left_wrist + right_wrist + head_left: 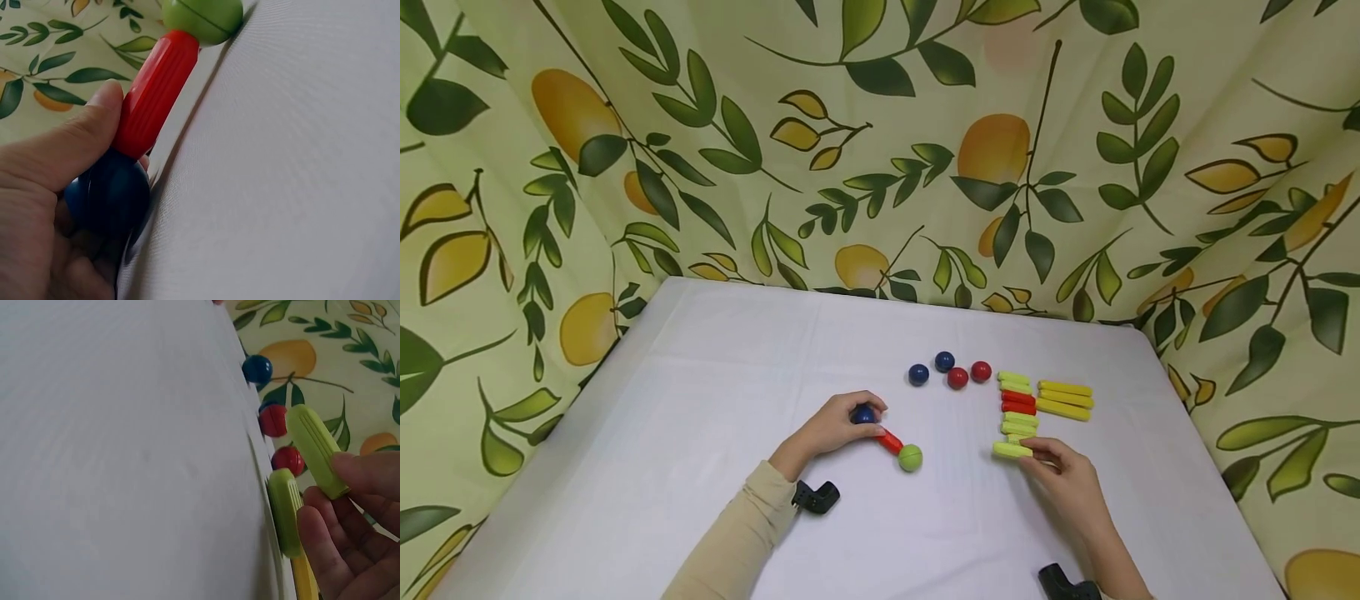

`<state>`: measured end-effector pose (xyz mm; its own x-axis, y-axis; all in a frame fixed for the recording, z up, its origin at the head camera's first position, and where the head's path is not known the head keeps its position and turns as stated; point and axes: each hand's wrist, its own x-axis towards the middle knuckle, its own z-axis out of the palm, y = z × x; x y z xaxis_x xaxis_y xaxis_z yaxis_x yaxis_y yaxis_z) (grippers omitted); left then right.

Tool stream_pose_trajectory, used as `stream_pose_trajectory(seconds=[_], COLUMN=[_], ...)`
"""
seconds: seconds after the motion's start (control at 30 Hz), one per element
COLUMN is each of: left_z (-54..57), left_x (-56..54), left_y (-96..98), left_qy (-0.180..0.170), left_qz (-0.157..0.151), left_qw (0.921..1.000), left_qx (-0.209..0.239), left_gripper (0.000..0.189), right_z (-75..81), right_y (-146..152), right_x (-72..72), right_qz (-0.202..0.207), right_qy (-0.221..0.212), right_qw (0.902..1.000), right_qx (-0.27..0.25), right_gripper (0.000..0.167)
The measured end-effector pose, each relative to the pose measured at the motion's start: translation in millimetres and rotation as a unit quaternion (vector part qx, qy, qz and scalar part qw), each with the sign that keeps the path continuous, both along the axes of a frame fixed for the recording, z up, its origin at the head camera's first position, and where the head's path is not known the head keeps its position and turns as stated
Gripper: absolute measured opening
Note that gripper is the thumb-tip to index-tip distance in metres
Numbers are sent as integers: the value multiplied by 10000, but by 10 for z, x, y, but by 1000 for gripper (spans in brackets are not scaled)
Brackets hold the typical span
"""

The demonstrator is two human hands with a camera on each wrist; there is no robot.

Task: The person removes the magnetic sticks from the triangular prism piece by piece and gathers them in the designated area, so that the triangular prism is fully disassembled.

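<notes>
In the head view my left hand (pixel 841 425) holds a blue ball (pixel 863 414) joined to a red stick (pixel 891 442), with a green ball (pixel 910 457) on the stick's other end. The left wrist view shows the thumb along the blue ball (pixel 107 194) and the lower end of the red stick (pixel 157 94). My right hand (pixel 1070 482) pinches a light green stick (pixel 1012 450) by one end, between thumb and fingers. In the right wrist view this light green stick (pixel 315 450) is raised above another light green stick (pixel 285 512).
Beyond the right hand lies a column of light green sticks (pixel 1019 419) and red sticks (pixel 1018 402). Yellow sticks (pixel 1065 400) lie to its right. Two blue balls (pixel 918 375) and two red balls (pixel 957 378) sit farther back. A patterned curtain (pixel 880 150) surrounds the white table (pixel 737 350).
</notes>
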<state>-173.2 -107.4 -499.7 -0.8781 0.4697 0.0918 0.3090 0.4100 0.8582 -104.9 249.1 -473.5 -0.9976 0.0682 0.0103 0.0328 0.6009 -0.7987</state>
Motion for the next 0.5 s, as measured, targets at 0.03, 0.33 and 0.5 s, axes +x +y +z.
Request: stream_pose_trajectory(seconds=[0.03,0.33,0.5], left_z=[1,-9,-6], left_x=[1,3,8], left_y=[1,3,-9], left_qy=[57,407,286], left_qz=[28,192,74], left_qw=[10000,9990,9995], left_qx=[-29,-75,-130], left_gripper=[30,23,26], right_z=[-10,-125,-191], right_y=[35,143,134], right_x=[16,47,42], right_qz=[-15,-162,-309], right_qy=[6,117,591], right_qw=[10000,9957,9883], right_qx=[81,907,1370], right_gripper=[27,24,22])
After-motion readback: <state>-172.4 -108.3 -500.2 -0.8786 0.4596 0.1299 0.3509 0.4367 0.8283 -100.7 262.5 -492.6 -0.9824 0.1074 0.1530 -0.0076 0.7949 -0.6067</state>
